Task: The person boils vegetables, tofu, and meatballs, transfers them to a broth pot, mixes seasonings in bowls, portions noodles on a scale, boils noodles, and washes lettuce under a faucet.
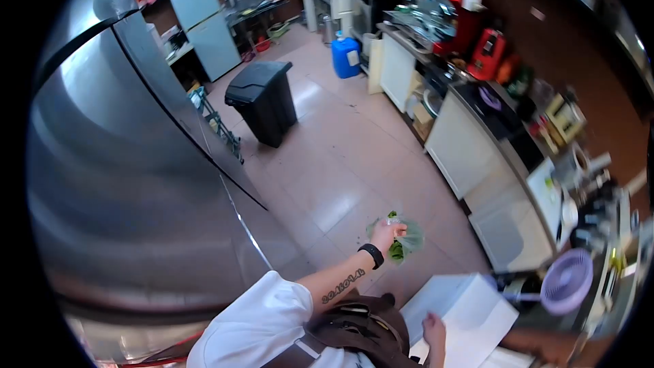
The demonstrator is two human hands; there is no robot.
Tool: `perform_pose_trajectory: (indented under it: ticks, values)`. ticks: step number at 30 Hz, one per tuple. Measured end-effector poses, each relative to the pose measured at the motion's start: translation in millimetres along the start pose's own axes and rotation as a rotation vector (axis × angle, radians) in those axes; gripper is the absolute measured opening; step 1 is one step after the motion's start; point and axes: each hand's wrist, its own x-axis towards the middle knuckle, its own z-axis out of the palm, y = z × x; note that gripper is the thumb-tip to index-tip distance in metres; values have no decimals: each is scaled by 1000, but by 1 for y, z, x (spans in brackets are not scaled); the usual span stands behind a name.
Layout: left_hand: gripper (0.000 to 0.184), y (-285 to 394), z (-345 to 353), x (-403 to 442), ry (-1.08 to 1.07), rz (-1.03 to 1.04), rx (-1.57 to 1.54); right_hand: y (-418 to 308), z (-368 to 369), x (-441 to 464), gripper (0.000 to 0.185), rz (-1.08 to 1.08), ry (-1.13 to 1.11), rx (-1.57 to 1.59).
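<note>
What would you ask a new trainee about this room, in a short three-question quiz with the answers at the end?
1. What does the left hand hold?
a) a red cup
b) a see-through bag with green leaves in it
c) a wooden spoon

2. True or false: the blue container stands on the floor.

3. Fill in the gap: the band on the person's left wrist is ____.

Key: 1 b; 2 true; 3 black.
</note>
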Motion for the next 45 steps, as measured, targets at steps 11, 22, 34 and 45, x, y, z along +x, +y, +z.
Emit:
perform_pose_trajectory:
  ticks: [11,22,34,45]
  values:
    - [34,317,-68,354,-301,231,-176,-579,74,498,30,-953,-323,60]
    - [57,729,-220,599,-152,453,-117,-990,193,855,40,-1095,-278,-64]
    - [78,1110,-446,851,104,591,-97,-1563,433,1081,32,-1784,-590,-236]
    - [73,1431,-767,1068,181,660,-191,-1944,774,1209,60,-1502,-998,-836]
